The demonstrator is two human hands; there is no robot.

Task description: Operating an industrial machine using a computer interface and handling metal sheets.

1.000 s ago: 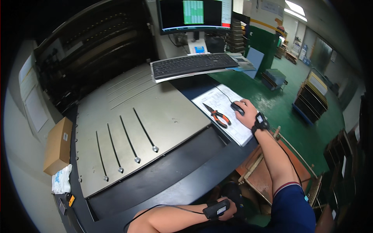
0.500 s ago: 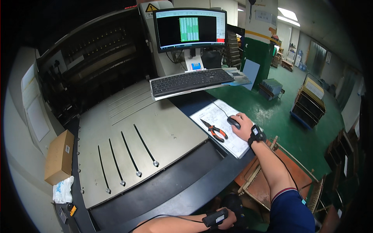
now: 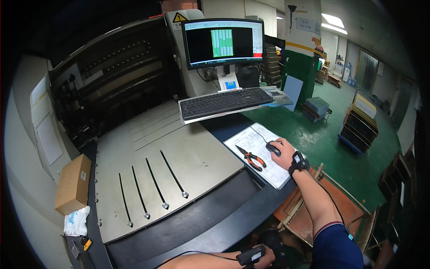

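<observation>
My right hand [image 3: 284, 155] is curved over a black computer mouse [image 3: 271, 147], which rests on printed paper sheets [image 3: 275, 175]. Just left of it on the sheets lies a pair of pliers [image 3: 251, 158] with orange and black handles, jaws pointing to the far left. My left hand [image 3: 266, 257] is low at the bottom edge, beyond the dark front ledge; a black wrist device and the angle hide most of its fingers. Past the papers, a black keyboard [image 3: 224, 103] sits on a tray beneath a monitor [image 3: 224, 43] showing a green striped panel.
A large metal plate [image 3: 188, 157] with dark slots and round knobs fills the machine table at left. Beside it stand a cardboard box [image 3: 72, 184] and a white plastic bag [image 3: 76, 221]. A rusty-coloured cart [image 3: 336, 201] stands at my right, racks [image 3: 359, 117] farther off.
The whole view has shifted slightly, so the scene sits a little lower and to the right. My right hand stays on the mouse; the pliers and papers keep their places.
</observation>
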